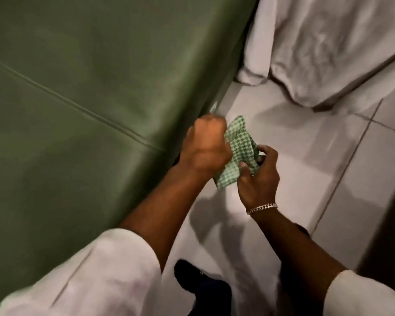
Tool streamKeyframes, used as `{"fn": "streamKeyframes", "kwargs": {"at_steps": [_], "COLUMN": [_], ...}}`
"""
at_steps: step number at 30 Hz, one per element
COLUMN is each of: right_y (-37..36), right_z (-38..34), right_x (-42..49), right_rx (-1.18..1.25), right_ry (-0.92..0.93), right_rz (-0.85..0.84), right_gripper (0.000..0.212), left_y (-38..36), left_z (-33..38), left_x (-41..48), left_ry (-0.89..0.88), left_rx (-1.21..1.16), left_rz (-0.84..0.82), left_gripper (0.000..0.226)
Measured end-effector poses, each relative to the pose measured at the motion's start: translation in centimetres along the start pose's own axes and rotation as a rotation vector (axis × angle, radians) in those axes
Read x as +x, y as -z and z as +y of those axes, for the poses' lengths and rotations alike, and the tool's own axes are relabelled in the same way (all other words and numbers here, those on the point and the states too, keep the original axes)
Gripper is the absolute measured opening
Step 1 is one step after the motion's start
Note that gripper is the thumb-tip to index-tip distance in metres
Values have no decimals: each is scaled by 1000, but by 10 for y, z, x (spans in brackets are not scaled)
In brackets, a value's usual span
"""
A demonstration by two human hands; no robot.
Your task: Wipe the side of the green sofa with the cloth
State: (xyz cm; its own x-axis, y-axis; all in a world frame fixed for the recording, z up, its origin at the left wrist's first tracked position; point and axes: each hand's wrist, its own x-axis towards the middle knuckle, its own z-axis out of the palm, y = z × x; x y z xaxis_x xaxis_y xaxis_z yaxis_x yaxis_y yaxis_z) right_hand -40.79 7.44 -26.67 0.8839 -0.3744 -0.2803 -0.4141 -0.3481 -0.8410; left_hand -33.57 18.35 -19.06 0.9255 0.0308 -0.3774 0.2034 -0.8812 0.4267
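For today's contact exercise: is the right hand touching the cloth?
Touching. The head view shows the right hand's thumb and fingers pinching the checked cloth.

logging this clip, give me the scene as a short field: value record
cloth: green checked cloth, bunched, held in both hands
left hand: left hand fisted on cloth, beside sofa edge
right hand: right hand pinching cloth, bracelet on wrist
sofa: green sofa, at left
floor: pale tiled floor
wiping: cloth contact with sofa unclear
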Motion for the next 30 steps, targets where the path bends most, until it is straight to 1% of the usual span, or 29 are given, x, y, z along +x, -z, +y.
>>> {"fn": "streamKeyframes", "kwargs": {"at_steps": [2, 5, 9, 11, 12, 13, 14, 15, 17, 18, 20, 22, 24, 25, 27, 30], "right_y": [-30, -68, -119, -135, -142, -146, -153, -158, -168, -171, -175, -179, -181, -181, -177, -181], "right_z": [34, 63, 83, 87, 87, 84, 83, 82, 75, 72, 66, 60, 49, 43, 28, 22], "right_x": [-10, -9, 10, 17, 20, 21, 23, 24, 24, 24, 19, 11, 4, 1, -1, 0], "right_rx": [62, 159, 427, 471, 492, 539, 610, 617, 483, 413, 362, 371, 358, 358, 360, 323], "right_ry": [-47, -179, -307, -300, -299, -296, -291, -288, -265, -250, -198, -98, 71, 113, 126, 160], "right_rz": [-9, -27, -135, -186, -226, -232, -207, -159, -115, -105, -70, -39, -63, -92, -114, -111], "right_gripper": [36, 32, 39, 40, 38, 34, 30, 26, 25, 30, 50, 61, 66, 65, 65, 68], "left_y": [-22, -44, -56, -55, -53, -50, -49, -47, -37, -31, -19, -10, -4, -2, 2, 10], "left_z": [-16, -27, -38, -43, -45, -46, -46, -45, -38, -35, -29, -32, -45, -50, -60, -77], "left_x": [9, 21, 31, 36, 37, 36, 36, 37, 38, 39, 44, 49, 46, 43, 32, 18], "left_ry": [-82, -190, -285, -320, -337, -359, -406, -459, -561, -606, -736, -791, -778, -758, -703, -641], "left_rx": [147, 310, 548, 643, 698, 765, 842, 916, 1023, 1061, 1124, 1239, 1364, 1401, 1435, 1425], "left_rz": [-14, 13, 50, 40, 24, 7, 1, 12, 49, 51, 18, -11, -11, 3, 44, 45], "left_gripper": [30, 28, 32, 33, 34, 34, 33, 32, 37, 37, 33, 40, 52, 61, 74, 79]}}
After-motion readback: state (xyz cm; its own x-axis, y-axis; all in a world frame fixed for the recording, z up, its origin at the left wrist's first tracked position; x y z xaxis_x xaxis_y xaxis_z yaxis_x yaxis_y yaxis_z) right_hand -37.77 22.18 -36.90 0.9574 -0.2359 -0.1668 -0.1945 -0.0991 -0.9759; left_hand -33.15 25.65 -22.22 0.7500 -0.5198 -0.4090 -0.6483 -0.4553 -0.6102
